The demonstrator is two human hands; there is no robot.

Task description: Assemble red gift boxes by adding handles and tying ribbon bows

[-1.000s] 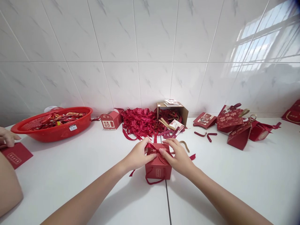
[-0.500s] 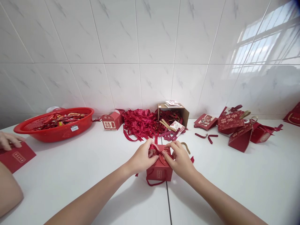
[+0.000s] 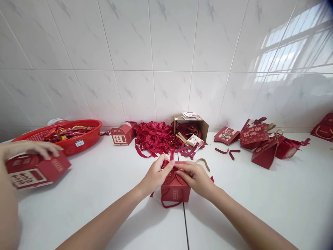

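A small red gift box (image 3: 174,193) with a cord handle stands upright on the white table in front of me. Over its top, my left hand (image 3: 158,173) pinches a red ribbon (image 3: 179,162) between thumb and fingers. My right hand (image 3: 195,176) is closed on the same ribbon from the other side, its fingers close to the left fingertips. The ribbon's knot or loop is mostly covered by my fingers. One ribbon end shows beyond the box's right side.
Behind the box lie a heap of red ribbons (image 3: 154,137) and an open carton (image 3: 205,128) of tags. Finished-looking red boxes (image 3: 264,152) stand at right. At left are a red basket (image 3: 85,140) of packets, another box (image 3: 122,134), and a co-worker's hand (image 3: 44,148) on a red box (image 3: 56,170).
My fingers have drawn closer together above the box, with the ribbon between them. At left, the co-worker's hand and red box have moved right, showing more of the box.
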